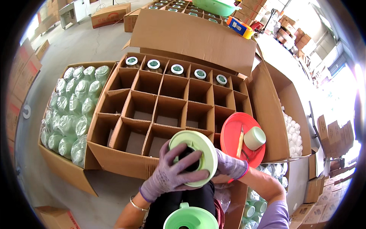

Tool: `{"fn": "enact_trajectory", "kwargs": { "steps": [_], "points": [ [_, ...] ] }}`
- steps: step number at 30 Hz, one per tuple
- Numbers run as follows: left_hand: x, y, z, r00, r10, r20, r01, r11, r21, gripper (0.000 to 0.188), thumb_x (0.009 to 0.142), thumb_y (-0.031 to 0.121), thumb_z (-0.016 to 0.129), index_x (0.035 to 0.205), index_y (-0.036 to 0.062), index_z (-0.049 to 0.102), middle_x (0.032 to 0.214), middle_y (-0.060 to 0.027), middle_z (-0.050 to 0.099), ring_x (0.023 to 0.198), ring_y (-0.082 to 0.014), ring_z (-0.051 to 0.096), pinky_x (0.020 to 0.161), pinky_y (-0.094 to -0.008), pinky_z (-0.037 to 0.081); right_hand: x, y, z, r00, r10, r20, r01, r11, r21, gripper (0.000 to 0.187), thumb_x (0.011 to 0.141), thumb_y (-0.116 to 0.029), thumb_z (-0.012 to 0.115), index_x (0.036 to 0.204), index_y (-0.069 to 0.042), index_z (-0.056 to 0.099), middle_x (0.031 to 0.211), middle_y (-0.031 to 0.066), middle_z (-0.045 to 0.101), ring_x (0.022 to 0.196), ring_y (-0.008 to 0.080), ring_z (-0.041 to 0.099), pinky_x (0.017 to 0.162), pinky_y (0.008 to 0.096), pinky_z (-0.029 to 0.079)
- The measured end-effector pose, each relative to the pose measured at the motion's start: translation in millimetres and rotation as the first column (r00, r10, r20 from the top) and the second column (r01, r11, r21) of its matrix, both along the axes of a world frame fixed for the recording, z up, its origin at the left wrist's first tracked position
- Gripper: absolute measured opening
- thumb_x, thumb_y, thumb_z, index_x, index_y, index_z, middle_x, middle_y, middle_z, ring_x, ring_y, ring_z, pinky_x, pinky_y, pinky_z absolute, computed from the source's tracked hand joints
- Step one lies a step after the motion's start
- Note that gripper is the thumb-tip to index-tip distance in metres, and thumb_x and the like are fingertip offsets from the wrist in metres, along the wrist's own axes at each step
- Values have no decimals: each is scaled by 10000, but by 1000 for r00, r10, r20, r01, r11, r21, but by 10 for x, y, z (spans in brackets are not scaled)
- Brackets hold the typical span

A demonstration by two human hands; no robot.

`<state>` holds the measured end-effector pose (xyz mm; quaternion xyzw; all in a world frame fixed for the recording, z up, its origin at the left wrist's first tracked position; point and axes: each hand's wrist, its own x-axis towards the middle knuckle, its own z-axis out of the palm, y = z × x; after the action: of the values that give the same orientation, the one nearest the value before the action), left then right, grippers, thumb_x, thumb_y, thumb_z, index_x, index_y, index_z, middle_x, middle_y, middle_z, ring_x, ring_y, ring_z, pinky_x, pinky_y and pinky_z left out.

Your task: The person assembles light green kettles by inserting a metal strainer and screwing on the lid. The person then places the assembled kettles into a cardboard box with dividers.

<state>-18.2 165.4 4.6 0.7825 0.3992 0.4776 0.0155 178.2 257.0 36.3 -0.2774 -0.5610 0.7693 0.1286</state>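
Both my hands wear lilac work gloves and grip a light green plastic flask casing, its round open end tilted toward me. Fingers of my left hand bend over the rim and across the dark opening, whose inside they partly hide. On the far side, my right hand is closed round the casing; its fingertips are hidden. Below, at my lap, is another light green piece with a round open mouth and a small handle. To the right, a red basin holds a wooden-handled tool and a light green cup.
Ahead stands a divided cardboard box; white-rimmed green tops fill much of its far row. A box of plastic-wrapped green pieces is at left, a carton with small white caps at right. Beyond are a tape dispenser and green basin.
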Motion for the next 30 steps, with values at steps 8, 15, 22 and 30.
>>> {"fn": "enact_trajectory", "kwargs": {
  "steps": [8, 15, 22, 30],
  "points": [
    [310, -412, -31, 480, 377, 792, 236, 814, -531, 346, 980, 139, 510, 1240, -67, 608, 1297, -186, 614, 1215, -263, 573, 1073, -370, 406, -506, 795, 163, 505, -511, 696, -670, 276, 689, 727, 916, -700, 469, 923, 10, 622, 661, 192, 660, 672, 386, 689, 652, 450, 565],
    [334, -391, -46, 616, 318, 721, 90, 880, -466, 518, 1031, 387, 472, 1197, -77, 632, 1207, -195, 663, 1164, -312, 619, 1022, -396, 442, -131, 2740, -134, 500, -792, 352, -473, 91, 876, 458, 861, -403, 681, 1209, -109, 641, 1034, 244, 672, 1008, 395, 654, 898, 468, 532],
    [318, -356, 0, 760, 297, 578, -4, 891, -453, 375, 850, -103, 463, 1173, -46, 647, 1160, -190, 658, 1099, -371, 624, 996, -391, 475, 195, 3433, -1041, 572, -755, 320, -219, 235, 947, 426, 845, -207, 702, 1263, -207, 621, 1087, 260, 590, 1019, 459, 613, 918, 476, 517],
    [463, -330, -43, 487, 177, 855, 358, 852, -381, 310, 971, -2, 483, 1253, -39, 605, 1293, -178, 610, 1145, -324, 625, 990, -392, 504, 537, 2230, 824, 745, -666, -36, -141, -210, 968, 492, 811, -126, 722, 1290, -181, 622, 1128, 187, 542, 1056, 397, 550, 929, 468, 483]
  ]
}}
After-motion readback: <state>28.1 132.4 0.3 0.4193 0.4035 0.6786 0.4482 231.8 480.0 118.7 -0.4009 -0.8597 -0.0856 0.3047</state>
